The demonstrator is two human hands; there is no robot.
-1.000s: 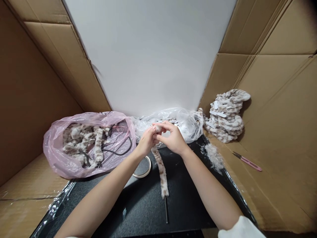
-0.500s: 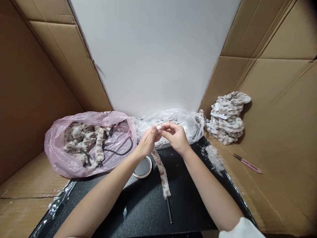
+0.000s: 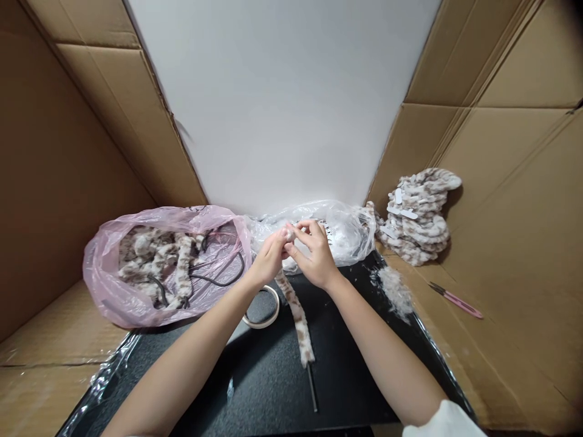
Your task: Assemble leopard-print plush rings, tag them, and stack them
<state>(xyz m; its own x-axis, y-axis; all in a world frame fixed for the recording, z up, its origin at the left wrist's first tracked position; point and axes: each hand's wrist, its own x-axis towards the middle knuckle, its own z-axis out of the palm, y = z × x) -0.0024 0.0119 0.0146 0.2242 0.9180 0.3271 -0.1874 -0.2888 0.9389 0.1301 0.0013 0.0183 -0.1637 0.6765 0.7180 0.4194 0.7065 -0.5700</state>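
A spotted white-and-brown plush strip [image 3: 298, 318] runs down from my hands over the black table, with a thin dark rod [image 3: 312, 388] sticking out of its lower end. My left hand [image 3: 268, 258] is closed on the upper end of the strip, where a small white tuft shows between the fingertips. My right hand [image 3: 314, 255] has its thumb and index finger pinched at that same white end, touching my left fingertips. The exact grip on the tuft is partly hidden by the fingers.
A pink bag [image 3: 104, 291] with plush pieces and dark cords lies left; a clear bag [image 3: 350, 230] lies behind my hands. A tape roll [image 3: 277, 309] sits near my left wrist. At right are stacked plush pieces [image 3: 423, 218], loose white fluff [image 3: 395, 291] and pink-handled snips [image 3: 462, 303].
My right hand has shifted slightly left and its fingers have changed position around the white end. My left hand has barely moved.
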